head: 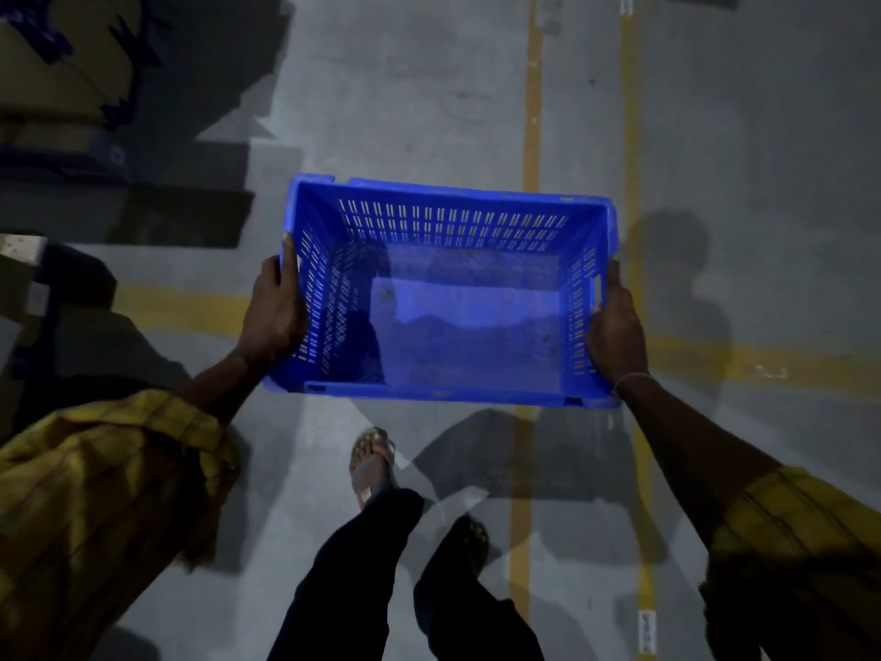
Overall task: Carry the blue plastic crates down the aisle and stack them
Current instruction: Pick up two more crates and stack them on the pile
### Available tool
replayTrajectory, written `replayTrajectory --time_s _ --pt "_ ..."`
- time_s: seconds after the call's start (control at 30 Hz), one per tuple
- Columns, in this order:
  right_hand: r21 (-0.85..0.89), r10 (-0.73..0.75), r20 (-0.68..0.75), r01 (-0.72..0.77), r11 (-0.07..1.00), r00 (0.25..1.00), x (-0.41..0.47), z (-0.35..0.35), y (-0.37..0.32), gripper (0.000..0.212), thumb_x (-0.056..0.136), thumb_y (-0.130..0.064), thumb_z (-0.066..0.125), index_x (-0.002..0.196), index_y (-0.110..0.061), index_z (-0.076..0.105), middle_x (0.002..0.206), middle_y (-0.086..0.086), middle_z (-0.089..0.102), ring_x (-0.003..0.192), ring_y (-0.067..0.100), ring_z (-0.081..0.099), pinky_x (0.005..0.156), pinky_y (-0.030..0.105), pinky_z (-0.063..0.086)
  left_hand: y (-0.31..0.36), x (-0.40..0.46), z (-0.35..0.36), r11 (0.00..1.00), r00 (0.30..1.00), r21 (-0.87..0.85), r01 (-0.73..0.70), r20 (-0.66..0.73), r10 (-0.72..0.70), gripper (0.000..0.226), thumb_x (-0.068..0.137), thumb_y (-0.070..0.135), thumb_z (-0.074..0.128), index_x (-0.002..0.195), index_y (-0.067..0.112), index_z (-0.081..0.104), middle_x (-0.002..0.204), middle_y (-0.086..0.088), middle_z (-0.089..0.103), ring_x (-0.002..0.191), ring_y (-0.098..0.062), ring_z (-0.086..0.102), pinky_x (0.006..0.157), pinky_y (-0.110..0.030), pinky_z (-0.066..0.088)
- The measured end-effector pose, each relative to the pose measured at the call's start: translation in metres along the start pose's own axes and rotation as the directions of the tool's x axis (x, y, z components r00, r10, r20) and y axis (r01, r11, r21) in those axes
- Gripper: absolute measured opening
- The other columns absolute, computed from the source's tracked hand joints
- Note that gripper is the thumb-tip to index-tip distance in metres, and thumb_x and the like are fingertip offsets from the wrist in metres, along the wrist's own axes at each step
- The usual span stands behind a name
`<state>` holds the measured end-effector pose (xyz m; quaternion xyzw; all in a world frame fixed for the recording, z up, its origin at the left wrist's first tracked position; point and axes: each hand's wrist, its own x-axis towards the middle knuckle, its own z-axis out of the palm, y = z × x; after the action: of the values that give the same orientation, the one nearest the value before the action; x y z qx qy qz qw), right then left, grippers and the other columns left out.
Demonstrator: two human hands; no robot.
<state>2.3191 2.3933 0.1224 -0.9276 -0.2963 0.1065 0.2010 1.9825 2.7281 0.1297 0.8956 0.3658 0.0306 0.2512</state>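
Note:
An empty blue plastic crate (457, 217) with slotted walls hangs level in front of me, above the grey floor. My left hand (274, 310) grips its left short wall, with the thumb over the rim. My right hand (615, 326) grips the right short wall beside the handle slot. The crate's open top faces me and nothing lies inside it. Only this one crate is in view.
Yellow floor lines (531, 112) run ahead along the aisle, and another crosses under the crate. Stacked boxes and dark rack parts (62, 78) stand along the left. My sandalled foot (372, 462) steps forward below the crate.

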Motion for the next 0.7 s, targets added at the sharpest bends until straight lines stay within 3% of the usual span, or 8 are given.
replayTrajectory --time_s 0.13,0.23,0.33,0.43,0.7 --pt "-0.032 0.082 0.048 -0.081 0.996 0.995 -0.013 -0.008 -0.007 0.081 0.092 -0.017 0.047 0.16 -0.022 0.002 0.13 0.021 0.041 0.094 0.045 0.053 0.078 0.051 0.047 0.016 -0.014 -0.006 0.989 0.996 0.135 0.063 0.055 -0.071 0.087 0.091 0.052 0.034 0.159 0.014 -0.007 0.165 -0.022 -0.002 0.145 -0.049 0.018 0.109 -0.066 0.028" --pt "-0.101 0.081 0.074 -0.073 0.992 0.994 -0.031 -0.013 -0.013 0.09 0.089 -0.029 0.057 0.159 -0.016 0.002 0.14 0.021 0.037 0.103 0.046 0.051 0.081 0.053 0.047 0.019 -0.031 -0.003 0.972 0.988 0.232 -0.037 0.152 0.001 0.092 0.096 0.05 0.047 0.158 0.018 -0.013 0.166 -0.017 -0.017 0.152 -0.043 -0.008 0.114 -0.066 0.022" --pt "-0.123 0.054 0.03 -0.05 0.991 0.998 -0.045 -0.009 -0.012 0.09 0.088 -0.03 0.057 0.159 -0.02 0.001 0.138 0.016 0.038 0.096 0.044 0.054 0.073 0.05 0.051 0.008 -0.036 0.004 0.947 0.988 0.303 -0.108 0.141 0.068 0.1 0.092 0.064 0.041 0.158 0.009 -0.01 0.165 -0.021 -0.014 0.152 -0.041 -0.012 0.12 -0.056 0.018" --pt "-0.121 0.048 -0.005 -0.048 0.992 0.999 -0.035 -0.005 -0.013 0.088 0.091 -0.033 0.056 0.159 -0.022 0.0 0.138 0.014 0.038 0.094 0.042 0.055 0.069 0.046 0.05 0.007 -0.027 0.007 0.954 0.991 0.278 -0.112 0.104 0.086 0.102 0.091 0.064 0.041 0.158 0.008 -0.011 0.165 -0.02 -0.014 0.153 -0.039 -0.012 0.126 -0.05 0.004" --pt "-0.104 0.023 0.042 -0.019 0.994 0.999 -0.036 -0.005 -0.011 0.091 0.092 -0.04 0.056 0.158 -0.023 -0.004 0.141 0.012 0.034 0.094 0.041 0.057 0.066 0.047 0.053 0.01 -0.025 0.001 0.961 0.979 0.217 -0.171 0.151 0.14 0.105 0.088 0.064 0.04 0.156 -0.005 0.001 0.163 -0.029 -0.005 0.151 -0.047 -0.008 0.124 -0.056 0.005"
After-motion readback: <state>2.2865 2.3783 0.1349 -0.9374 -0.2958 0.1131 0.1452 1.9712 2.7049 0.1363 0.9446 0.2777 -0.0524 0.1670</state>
